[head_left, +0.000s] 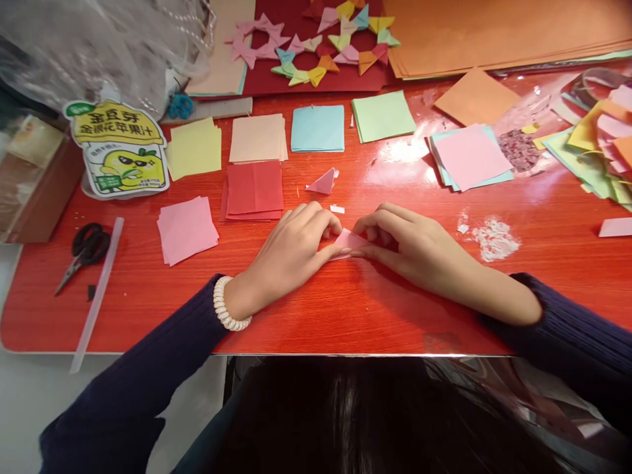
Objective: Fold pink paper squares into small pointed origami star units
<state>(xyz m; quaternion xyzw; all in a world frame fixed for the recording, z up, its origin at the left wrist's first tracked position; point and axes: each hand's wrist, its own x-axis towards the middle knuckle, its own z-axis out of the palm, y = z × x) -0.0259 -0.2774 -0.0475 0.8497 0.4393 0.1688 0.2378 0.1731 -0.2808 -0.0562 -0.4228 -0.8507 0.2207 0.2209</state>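
Note:
A small folded piece of pink paper lies near the middle of the red table, pinched between both hands. My left hand, with a beaded coil band at the wrist, grips its left end with thumb and fingertips. From the other side, my right hand pinches the right end, and the two thumbs nearly meet at the near edge. Just beyond the fingers sit a folded pink paper triangle and a white scrap. Part of the held paper is hidden by the fingers.
Square paper stacks surround the hands: red, pink, blue and green. Black-handled scissors and a translucent strip lie left. Folded paper rings rest at the back. Paper scraps are heaped right.

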